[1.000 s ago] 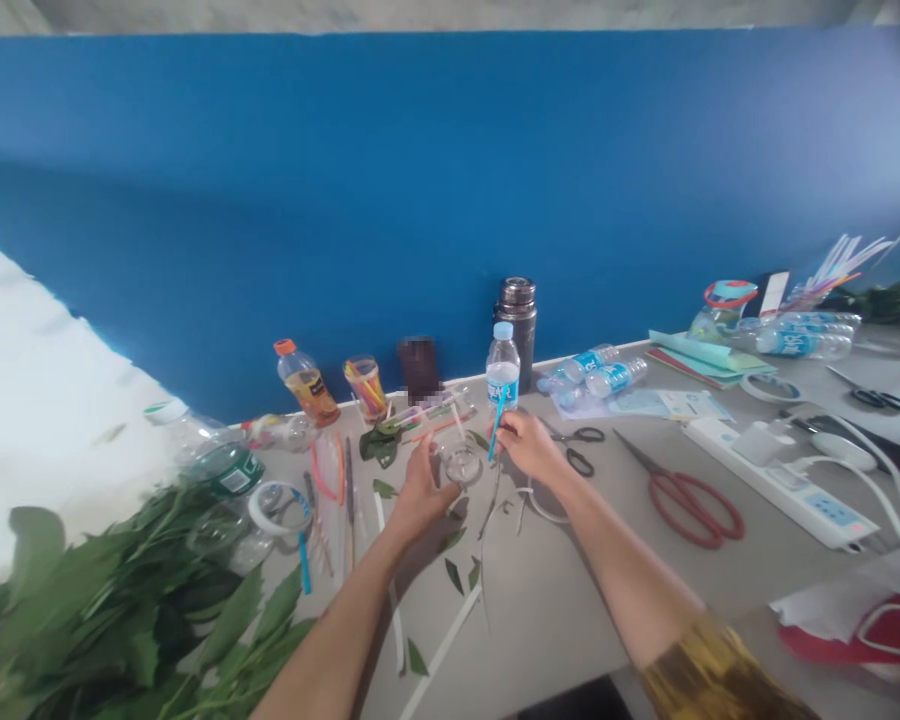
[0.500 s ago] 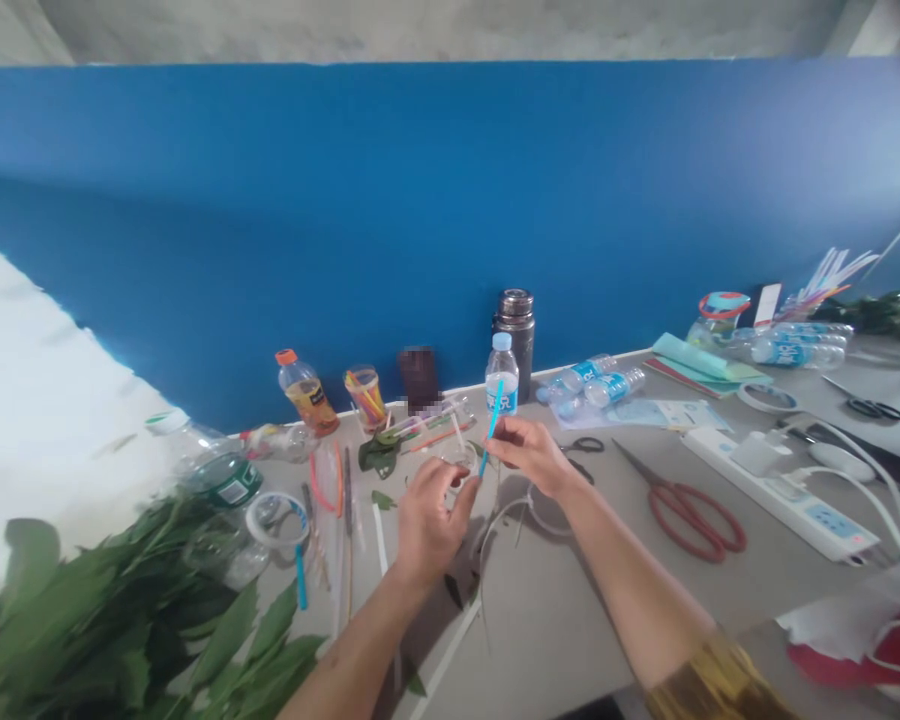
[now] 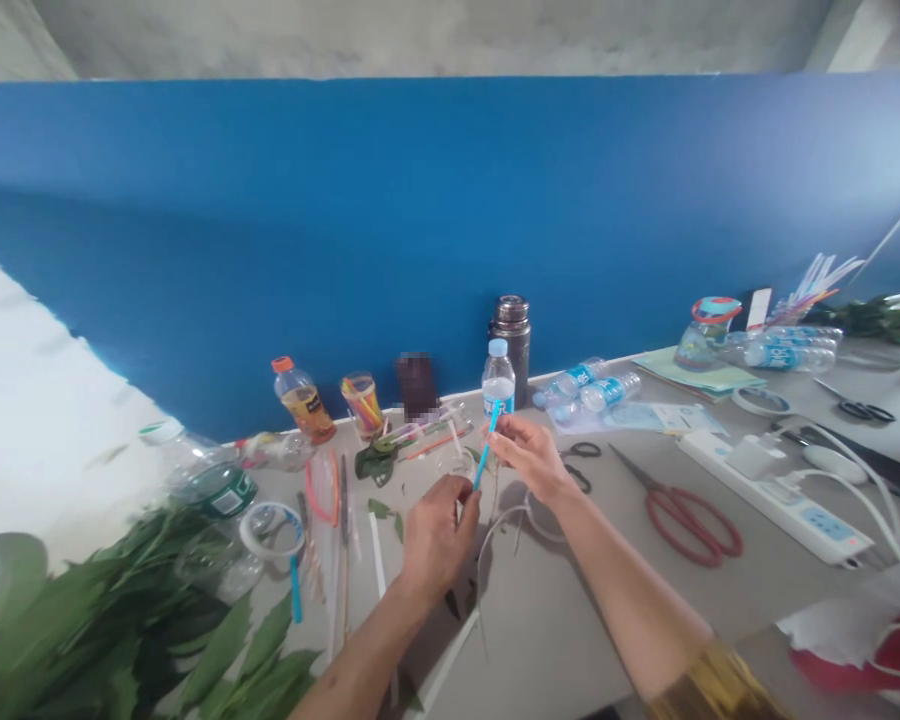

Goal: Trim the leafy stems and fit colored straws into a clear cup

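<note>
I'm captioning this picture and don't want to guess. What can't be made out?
Head view, all:
Held blue stick: lower end, hidden by the left hand; its grip there is unclear.
Dark flask: lower left, hidden behind the upright water bottle.
Dark upright item: details, blurred into blocks.
Leafy branches: full spread, cut off by the left and bottom edges.

The table (image 3: 570,640) carries scissors (image 3: 654,487) and a power strip (image 3: 774,497).
</note>
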`<state>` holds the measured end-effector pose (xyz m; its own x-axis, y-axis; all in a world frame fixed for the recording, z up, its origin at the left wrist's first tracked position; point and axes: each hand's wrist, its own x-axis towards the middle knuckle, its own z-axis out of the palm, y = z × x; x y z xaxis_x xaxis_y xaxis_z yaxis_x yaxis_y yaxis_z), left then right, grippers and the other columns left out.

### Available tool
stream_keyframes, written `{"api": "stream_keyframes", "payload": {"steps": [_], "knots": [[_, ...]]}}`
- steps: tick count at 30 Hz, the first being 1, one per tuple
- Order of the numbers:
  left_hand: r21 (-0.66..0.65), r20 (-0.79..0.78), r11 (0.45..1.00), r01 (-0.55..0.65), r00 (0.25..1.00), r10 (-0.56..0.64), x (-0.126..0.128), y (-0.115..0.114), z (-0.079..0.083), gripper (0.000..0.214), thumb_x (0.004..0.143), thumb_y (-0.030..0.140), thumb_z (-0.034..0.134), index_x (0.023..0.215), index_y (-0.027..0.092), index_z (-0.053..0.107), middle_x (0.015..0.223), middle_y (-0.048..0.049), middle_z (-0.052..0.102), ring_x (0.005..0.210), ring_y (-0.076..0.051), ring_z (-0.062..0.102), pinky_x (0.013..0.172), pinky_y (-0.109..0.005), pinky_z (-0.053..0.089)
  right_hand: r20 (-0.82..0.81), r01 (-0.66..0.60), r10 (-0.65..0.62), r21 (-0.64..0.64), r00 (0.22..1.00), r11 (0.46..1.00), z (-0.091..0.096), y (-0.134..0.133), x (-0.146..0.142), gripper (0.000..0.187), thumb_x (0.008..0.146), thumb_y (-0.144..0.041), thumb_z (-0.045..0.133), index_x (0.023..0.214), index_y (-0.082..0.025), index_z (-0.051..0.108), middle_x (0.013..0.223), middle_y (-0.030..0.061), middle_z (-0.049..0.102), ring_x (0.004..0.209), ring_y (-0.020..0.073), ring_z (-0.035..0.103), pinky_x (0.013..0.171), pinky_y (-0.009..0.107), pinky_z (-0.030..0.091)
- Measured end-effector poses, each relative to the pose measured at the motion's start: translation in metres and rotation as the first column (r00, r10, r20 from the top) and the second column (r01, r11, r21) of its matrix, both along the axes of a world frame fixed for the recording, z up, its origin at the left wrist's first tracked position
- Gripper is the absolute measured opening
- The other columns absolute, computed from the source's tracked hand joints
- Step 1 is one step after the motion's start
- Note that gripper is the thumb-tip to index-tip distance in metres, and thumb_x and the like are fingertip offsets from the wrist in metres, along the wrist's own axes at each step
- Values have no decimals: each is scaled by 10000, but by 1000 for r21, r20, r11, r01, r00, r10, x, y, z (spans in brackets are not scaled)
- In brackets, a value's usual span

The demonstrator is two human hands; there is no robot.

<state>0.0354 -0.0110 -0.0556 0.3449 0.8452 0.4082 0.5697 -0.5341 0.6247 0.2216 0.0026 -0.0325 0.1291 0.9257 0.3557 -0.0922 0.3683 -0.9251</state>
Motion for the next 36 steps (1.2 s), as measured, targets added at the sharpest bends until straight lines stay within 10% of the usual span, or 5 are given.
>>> {"api": "stream_keyframes", "payload": {"steps": [12,20,25,29,36], "knots": [[-167,20,984,61,998,-59,7,-6,4,243,899,351,527,703,212,567,669,-3,607,664,-171,547,644,-285,344,34,295,-294,-28,955,955,-12,12,5,341,762,-500,784,837,-168,768,749,41,717,622,143,546,570,259,412],[-181,109,980,87,992,-68,9,-4,-1,225,897,333,519,740,202,612,679,-2,634,666,-164,558,654,-287,382,52,-87,90,-51,995,995,-4,5,8,394,771,-562,802,826,-177,745,675,8,654,540,106,480,516,246,382],[-108,168,991,73,984,-54,6,-1,-2,213,920,334,522,815,198,647,731,-5,644,675,-161,563,665,-288,412,127,110,-110,3,986,994,0,4,13,426,832,-601,716,917,-184,729,712,26,676,574,144,545,542,275,456],[68,259,996,-56,965,37,-2,8,2,188,935,314,522,897,203,669,798,-19,643,730,-175,582,704,-300,449,238,551,-618,294,749,781,11,-4,12,283,953,-449,578,908,-207,718,854,71,699,773,206,632,728,326,535],[234,254,964,-129,965,67,-13,13,16,188,942,311,524,870,209,665,824,-31,627,740,-178,569,725,-315,465,702,46,-492,550,516,834,20,-10,8,308,969,-135,509,1119,-234,759,1084,98,628,944,209,621,840,335,529]]}}
